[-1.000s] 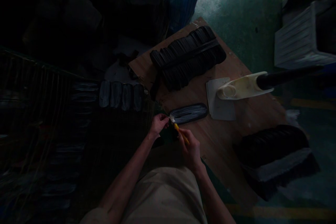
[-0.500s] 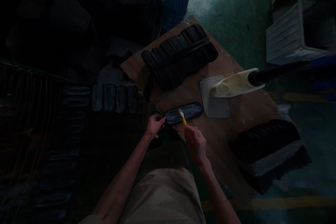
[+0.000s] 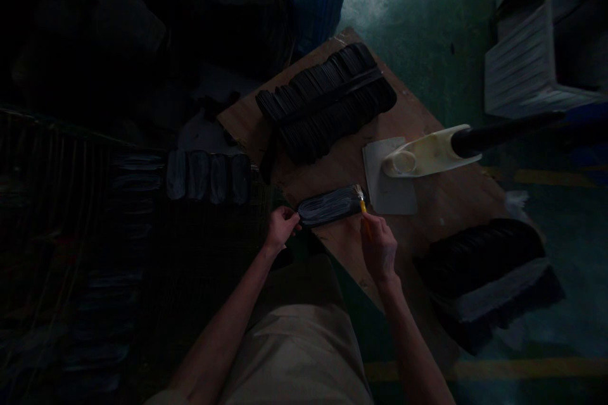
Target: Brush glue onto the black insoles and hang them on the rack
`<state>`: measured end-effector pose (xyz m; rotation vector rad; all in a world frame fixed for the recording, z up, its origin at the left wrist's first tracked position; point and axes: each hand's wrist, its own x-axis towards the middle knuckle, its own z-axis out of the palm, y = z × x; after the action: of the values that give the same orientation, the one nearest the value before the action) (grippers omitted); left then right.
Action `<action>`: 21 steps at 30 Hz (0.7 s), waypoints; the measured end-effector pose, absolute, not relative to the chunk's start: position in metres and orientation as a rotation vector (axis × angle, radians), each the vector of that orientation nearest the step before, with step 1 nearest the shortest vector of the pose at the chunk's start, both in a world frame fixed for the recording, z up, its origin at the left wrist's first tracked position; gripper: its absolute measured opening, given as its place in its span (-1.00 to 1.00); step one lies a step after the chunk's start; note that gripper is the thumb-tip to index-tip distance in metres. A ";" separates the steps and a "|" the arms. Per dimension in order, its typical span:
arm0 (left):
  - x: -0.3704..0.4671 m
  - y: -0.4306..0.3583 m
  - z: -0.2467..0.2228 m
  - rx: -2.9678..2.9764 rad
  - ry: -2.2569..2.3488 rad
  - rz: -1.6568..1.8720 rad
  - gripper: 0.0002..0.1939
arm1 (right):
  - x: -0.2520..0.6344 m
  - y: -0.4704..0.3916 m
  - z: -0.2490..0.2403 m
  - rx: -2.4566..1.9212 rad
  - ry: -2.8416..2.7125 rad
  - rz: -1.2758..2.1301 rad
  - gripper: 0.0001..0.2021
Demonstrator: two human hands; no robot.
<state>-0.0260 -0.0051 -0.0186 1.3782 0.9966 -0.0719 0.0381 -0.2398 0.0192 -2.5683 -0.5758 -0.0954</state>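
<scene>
A long black piece with rounded ends (image 3: 327, 207), streaked with a whitish wet coat, lies flat on a brown wooden board (image 3: 342, 171). My left hand (image 3: 282, 226) pinches its left end between thumb and fingers. In my right hand (image 3: 380, 243) is a paintbrush (image 3: 363, 201) with a yellow handle. The brush's bristles touch the piece near its right end. Just right of the piece stands a cream-coloured container (image 3: 422, 155) with a black handle-like part sticking out, resting on pale flat sheets (image 3: 392, 196).
A strapped bundle of similar black pieces (image 3: 327, 101) lies across the board's far part. Another dark bundle (image 3: 489, 272) sits at the right. On a rack at left lie several coated pieces (image 3: 209, 177). A blue crate (image 3: 308, 0) and a grey crate (image 3: 520, 66) stand beyond.
My right hand has moved the paintbrush rightward along the black piece, from its middle to near its right end. My left hand keeps its pinch at the left end.
</scene>
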 end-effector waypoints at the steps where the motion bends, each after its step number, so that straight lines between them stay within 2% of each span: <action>1: -0.026 -0.007 -0.018 1.367 1.010 -0.062 -0.79 | 0.035 -0.241 0.019 -2.574 -0.551 -0.108 -0.77; 11: -0.027 -0.012 -0.022 1.294 1.034 -0.007 -0.72 | -0.009 -0.222 0.024 -2.605 -0.347 -0.141 -0.77; 21: -0.030 -0.009 -0.021 1.301 0.994 -0.033 -0.70 | -0.045 -0.192 0.064 -2.116 -0.055 0.262 -0.79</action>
<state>-0.0304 -0.0086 -0.0210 1.3015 0.9944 -0.0330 -0.0447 -0.1919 0.0644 -2.1155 -0.0547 0.2624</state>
